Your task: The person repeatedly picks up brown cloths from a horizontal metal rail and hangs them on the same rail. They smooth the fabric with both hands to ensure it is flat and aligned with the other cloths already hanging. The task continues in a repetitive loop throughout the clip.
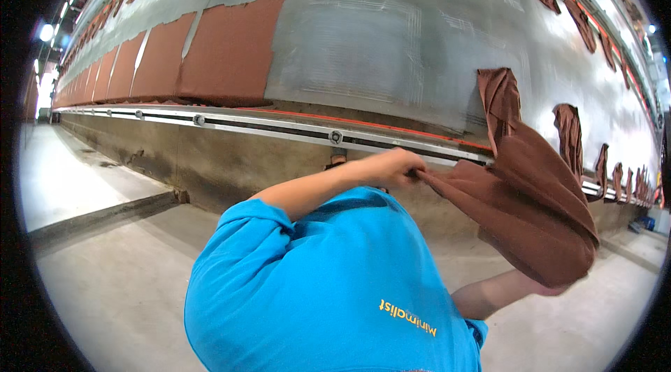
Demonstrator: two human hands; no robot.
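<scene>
A brown fabric piece (528, 194) hangs in front of me at the right, its upper end lying on the edge of a long grey table (335, 43). My left hand (400, 166) is closed on one corner and pulls it into a taut fold. At the lower right, the fabric drapes over my right hand (556, 290); only a little skin shows under it and the fingers are hidden. On the table to the left, a brown panel (231, 47) lies flat, first in a row of similar flat panels.
A metal rail (265, 130) with round fittings and an orange strip runs along the table's near edge. More bunched brown pieces (570, 134) hang over this edge at right and along the far edge. Below lies concrete floor (119, 281), with a raised step (105, 215) at left.
</scene>
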